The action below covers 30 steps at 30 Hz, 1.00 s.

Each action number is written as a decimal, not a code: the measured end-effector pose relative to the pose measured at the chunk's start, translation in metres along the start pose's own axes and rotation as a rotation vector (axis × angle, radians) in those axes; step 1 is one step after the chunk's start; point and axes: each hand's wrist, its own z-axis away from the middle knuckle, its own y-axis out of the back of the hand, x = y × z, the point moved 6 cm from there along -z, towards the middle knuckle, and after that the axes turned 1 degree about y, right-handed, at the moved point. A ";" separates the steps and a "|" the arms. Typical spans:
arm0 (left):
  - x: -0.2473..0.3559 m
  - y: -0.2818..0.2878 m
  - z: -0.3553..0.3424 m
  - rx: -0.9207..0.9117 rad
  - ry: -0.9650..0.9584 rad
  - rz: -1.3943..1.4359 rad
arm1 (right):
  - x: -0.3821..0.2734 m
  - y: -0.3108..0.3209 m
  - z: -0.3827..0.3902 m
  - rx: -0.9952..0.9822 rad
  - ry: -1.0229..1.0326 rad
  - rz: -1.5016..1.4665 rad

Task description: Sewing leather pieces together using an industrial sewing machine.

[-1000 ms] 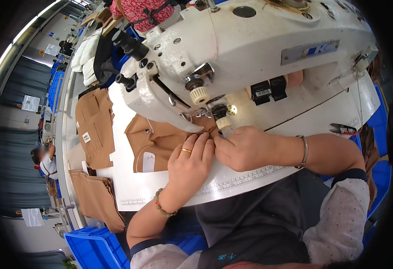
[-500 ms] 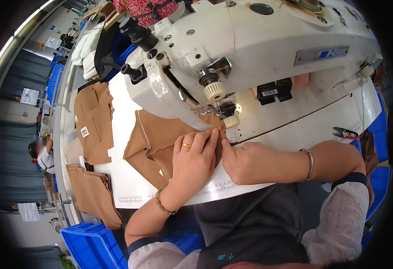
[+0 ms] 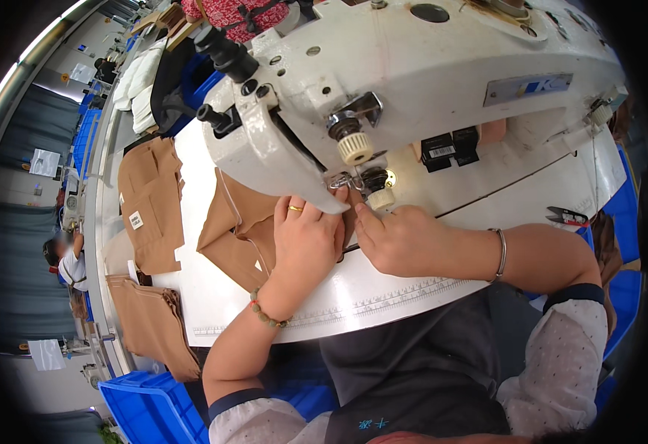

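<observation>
A white sewing machine [image 3: 294,96] stands over a brown fabric piece [image 3: 239,203] with a pale seam line, spread on the white table. Part of that fabric runs beneath my hands up to the needle area [image 3: 348,182]. My left hand [image 3: 305,240], with a gold ring, curls over the fabric, fingertips close to the presser foot and partly hidden by the machine's curved guard. My right hand [image 3: 398,240] is closed at the fabric's right edge, its index finger reaching toward the foot; its other fingers are folded under.
Brown cut pieces [image 3: 150,211] and a brown folded stack [image 3: 150,322] lie left. A blue crate [image 3: 154,407] sits below them. Thread snips [image 3: 567,217] rest at the table's right, and black labels [image 3: 450,150] under the machine arm. A person [image 3: 69,263] is far left.
Both hands have moved away from me, toward the presser foot, carrying the fabric's near part with them. More of the table's ruler edge shows. The view has shifted slightly.
</observation>
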 end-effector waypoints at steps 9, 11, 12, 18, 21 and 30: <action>-0.027 -0.009 -0.022 0.043 0.037 0.000 | 0.013 -0.004 -0.004 0.016 -0.060 -0.022; -0.030 -0.010 -0.023 0.033 0.042 0.013 | 0.014 -0.005 -0.004 -0.018 -0.067 -0.067; -0.030 -0.011 -0.023 0.023 0.046 0.027 | 0.014 -0.004 -0.004 -0.017 -0.067 -0.065; -0.029 -0.006 -0.026 0.065 0.037 0.044 | 0.015 0.000 -0.006 0.001 -0.089 -0.078; -0.029 -0.005 -0.026 0.076 0.038 0.059 | 0.014 0.001 -0.006 -0.023 -0.080 -0.055; -0.135 0.004 -0.024 0.051 0.398 0.219 | 0.012 -0.002 -0.002 -0.046 -0.046 -0.034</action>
